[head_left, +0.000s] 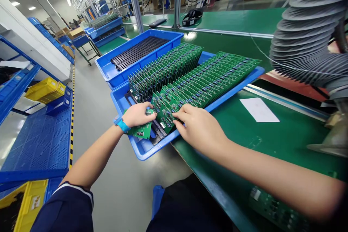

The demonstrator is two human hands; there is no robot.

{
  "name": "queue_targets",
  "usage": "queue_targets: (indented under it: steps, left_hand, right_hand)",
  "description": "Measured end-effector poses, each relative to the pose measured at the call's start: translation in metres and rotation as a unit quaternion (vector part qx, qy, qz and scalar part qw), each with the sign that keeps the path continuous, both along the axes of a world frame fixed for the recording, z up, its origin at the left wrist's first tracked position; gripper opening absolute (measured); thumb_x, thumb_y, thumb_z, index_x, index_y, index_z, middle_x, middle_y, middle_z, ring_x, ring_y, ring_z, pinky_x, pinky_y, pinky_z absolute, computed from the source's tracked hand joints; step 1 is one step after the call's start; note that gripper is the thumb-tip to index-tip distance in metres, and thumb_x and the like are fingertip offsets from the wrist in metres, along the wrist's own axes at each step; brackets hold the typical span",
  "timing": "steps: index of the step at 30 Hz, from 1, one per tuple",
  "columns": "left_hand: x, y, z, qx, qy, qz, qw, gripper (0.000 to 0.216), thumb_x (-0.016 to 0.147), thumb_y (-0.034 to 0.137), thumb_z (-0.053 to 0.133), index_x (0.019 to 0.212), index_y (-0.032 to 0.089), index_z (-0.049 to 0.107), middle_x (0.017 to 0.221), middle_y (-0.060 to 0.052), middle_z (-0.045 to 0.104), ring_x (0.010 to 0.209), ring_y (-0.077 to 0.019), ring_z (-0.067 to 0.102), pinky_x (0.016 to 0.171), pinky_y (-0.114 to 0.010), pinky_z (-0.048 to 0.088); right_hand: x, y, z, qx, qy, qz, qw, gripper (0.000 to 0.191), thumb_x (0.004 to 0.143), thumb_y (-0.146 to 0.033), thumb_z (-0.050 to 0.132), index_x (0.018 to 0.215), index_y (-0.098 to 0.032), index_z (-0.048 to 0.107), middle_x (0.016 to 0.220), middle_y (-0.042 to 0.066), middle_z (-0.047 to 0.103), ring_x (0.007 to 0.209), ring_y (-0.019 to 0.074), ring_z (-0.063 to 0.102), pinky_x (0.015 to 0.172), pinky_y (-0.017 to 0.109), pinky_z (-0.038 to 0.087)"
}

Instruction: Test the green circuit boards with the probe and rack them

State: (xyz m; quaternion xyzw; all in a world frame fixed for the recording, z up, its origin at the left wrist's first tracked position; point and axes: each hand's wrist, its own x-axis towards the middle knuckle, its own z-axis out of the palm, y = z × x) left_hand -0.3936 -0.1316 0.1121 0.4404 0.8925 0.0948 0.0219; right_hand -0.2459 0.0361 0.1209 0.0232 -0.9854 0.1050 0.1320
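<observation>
Evidently much is in place: a left row [165, 69] and a right row [217, 76] of green circuit boards stand on edge in the near blue bin [141, 155], set over the edge of the table [296, 136]. Outside those rows, the left hand [138, 115] has its grip closed on one loose board [140, 131] at the bin's near left end, and another board [274, 204] lies at near right. The right hand [199, 125] pinches the front board [163, 114] of the right row; whether boards are going in or coming out, I cannot tell.
</observation>
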Motion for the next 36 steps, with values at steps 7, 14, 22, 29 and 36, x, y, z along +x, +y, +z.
queue_targets:
  steps: [7, 14, 22, 29, 36]
  left_hand:
    - [0.006, -0.01, 0.005, 0.18, 0.13, -0.09, 0.971, 0.055, 0.091, 0.065, 0.018, 0.072, 0.022, 0.047, 0.071, -0.007, 0.051, 0.07, -0.0236, 0.048, 0.069, -0.04, 0.041]
    - [0.004, 0.015, -0.03, 0.213, 0.163, -0.226, 0.936, 0.064, 0.088, 0.075, 0.014, 0.073, 0.022, 0.045, 0.073, -0.005, 0.049, 0.068, -0.0212, 0.042, 0.067, -0.038, 0.037]
    - [0.02, 0.015, -0.048, 0.237, 0.226, -0.257, 0.909, 0.053, 0.089, 0.07, 0.034, 0.077, 0.02, 0.047, 0.078, -0.004, 0.051, 0.072, -0.0196, 0.045, 0.068, -0.035, 0.037]
    - [0.011, 0.022, -0.05, 0.266, 0.242, -0.256, 0.897, 0.052, 0.084, 0.073, 0.041, 0.077, 0.021, 0.045, 0.077, -0.002, 0.051, 0.071, -0.0185, 0.046, 0.067, -0.034, 0.038]
    - [0.015, 0.021, -0.046, 0.304, 0.219, -0.276, 0.885, 0.046, 0.087, 0.067, 0.044, 0.081, 0.021, 0.044, 0.077, -0.001, 0.051, 0.07, -0.017, 0.047, 0.066, -0.033, 0.038]
  right_hand:
    - [0.002, 0.0, 0.011, -0.024, 0.002, 0.02, 1.0, 0.025, 0.092, -0.023, 0.05, 0.102, -0.017, 0.072, 0.086, 0.007, 0.066, 0.08, 0.0217, 0.063, 0.07, 0.033, 0.045]
    - [0.004, 0.048, 0.001, -0.041, 0.047, -0.049, 0.997, 0.03, 0.09, -0.022, 0.047, 0.108, -0.012, 0.069, 0.094, 0.012, 0.066, 0.084, 0.0235, 0.062, 0.076, 0.037, 0.05]
    - [0.013, 0.042, -0.021, 0.135, 0.126, -0.013, 0.983, 0.036, 0.088, -0.022, 0.054, 0.115, -0.002, 0.064, 0.121, 0.024, 0.06, 0.114, 0.0341, 0.051, 0.094, 0.048, 0.044]
    - [0.017, 0.027, -0.032, 0.218, 0.131, 0.018, 0.967, 0.043, 0.092, -0.018, 0.044, 0.125, 0.006, 0.056, 0.136, 0.026, 0.051, 0.124, 0.0366, 0.049, 0.104, 0.052, 0.038]
    - [0.02, 0.02, -0.034, 0.242, 0.104, 0.005, 0.965, 0.049, 0.089, -0.019, 0.046, 0.131, 0.007, 0.051, 0.143, 0.027, 0.041, 0.131, 0.04, 0.042, 0.11, 0.056, 0.029]
